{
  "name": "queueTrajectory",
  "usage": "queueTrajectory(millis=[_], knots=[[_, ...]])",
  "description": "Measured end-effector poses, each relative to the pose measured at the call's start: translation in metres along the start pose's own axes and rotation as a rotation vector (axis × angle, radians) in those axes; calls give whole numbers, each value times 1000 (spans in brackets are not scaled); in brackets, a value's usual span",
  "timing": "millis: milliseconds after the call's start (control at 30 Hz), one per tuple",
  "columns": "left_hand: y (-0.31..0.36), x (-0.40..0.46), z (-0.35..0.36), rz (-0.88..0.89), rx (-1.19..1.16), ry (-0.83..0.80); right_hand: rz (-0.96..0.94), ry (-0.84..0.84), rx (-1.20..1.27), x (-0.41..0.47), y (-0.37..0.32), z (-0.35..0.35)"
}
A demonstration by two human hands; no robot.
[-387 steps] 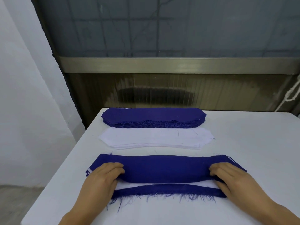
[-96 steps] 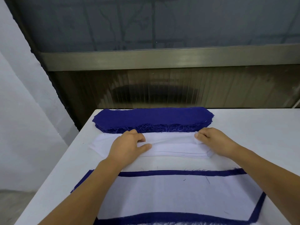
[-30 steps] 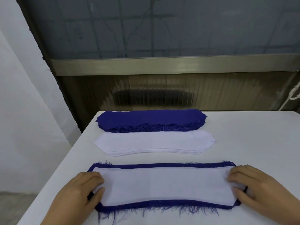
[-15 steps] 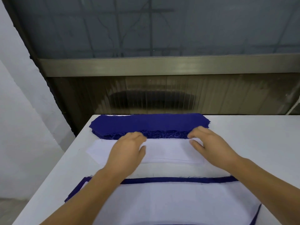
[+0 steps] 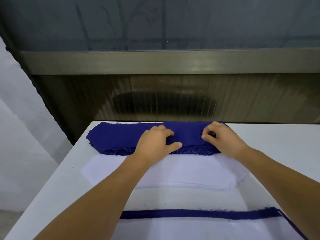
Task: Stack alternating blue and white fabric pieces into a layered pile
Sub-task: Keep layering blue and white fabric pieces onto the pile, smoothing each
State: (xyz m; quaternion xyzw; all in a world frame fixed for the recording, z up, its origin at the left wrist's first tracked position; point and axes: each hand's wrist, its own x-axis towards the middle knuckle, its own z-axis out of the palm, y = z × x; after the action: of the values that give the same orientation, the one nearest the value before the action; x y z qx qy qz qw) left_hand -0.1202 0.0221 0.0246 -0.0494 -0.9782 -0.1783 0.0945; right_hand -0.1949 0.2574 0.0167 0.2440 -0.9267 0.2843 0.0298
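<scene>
Both hands were on the blue pile [image 5: 117,137] at the far edge of the white table [image 5: 277,144]. The left hand [image 5: 155,142] lay on top of the blue cloth with its fingers bent and its thumb stuck out to the side. I could not tell if it had hold of a piece. The right hand [image 5: 223,137] had its fingers curled, and its finger and thumb pinched the top blue piece.

Just in front of the blue pile lay the white pile [image 5: 190,172], with the arms reaching over it. Nearest to the person was the layered pile [image 5: 207,227]. It had a white piece on top, and a blue edge showed around it.

Behind the table was a dark ribbed panel [image 5: 173,99] with a metal bar [image 5: 164,61] above it. A pale wall [image 5: 20,127] stood on the left.
</scene>
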Motion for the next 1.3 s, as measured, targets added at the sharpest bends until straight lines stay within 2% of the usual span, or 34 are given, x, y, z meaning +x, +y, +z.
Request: queueTrajectory(millis=[133, 267, 400, 567, 667, 767, 900, 1067, 1167, 1300], knots=[[3, 6, -2, -22, 22, -16, 22, -73, -94, 13, -3, -2], [5, 10, -3, -23, 45, -32, 145, -116, -29, 23, -3, -9], [2, 12, -3, -24, 26, -12, 187, -119, -7, 25, -7, -10], [3, 21, -1, -107, 47, 29, 223, -96, 68, 15, -17, -12], [6, 25, 1, -108, 76, 46, 109, -31, 60, 3, -32, -5], [3, 23, -2, -83, 82, 51, -23, 21, -183, -1, -37, 9], [-34, 6, -18, -111, 168, 122, 2, 108, -157, -1, -15, 4], [-103, -28, -51, -249, 210, 186, -47, 92, -153, -6, -1, 1], [-121, -43, -68, -289, 192, 188, -17, 63, -114, -7, -14, -12], [-115, -66, -87, -170, 233, 374, -59, 234, -229, -34, -31, -38]])
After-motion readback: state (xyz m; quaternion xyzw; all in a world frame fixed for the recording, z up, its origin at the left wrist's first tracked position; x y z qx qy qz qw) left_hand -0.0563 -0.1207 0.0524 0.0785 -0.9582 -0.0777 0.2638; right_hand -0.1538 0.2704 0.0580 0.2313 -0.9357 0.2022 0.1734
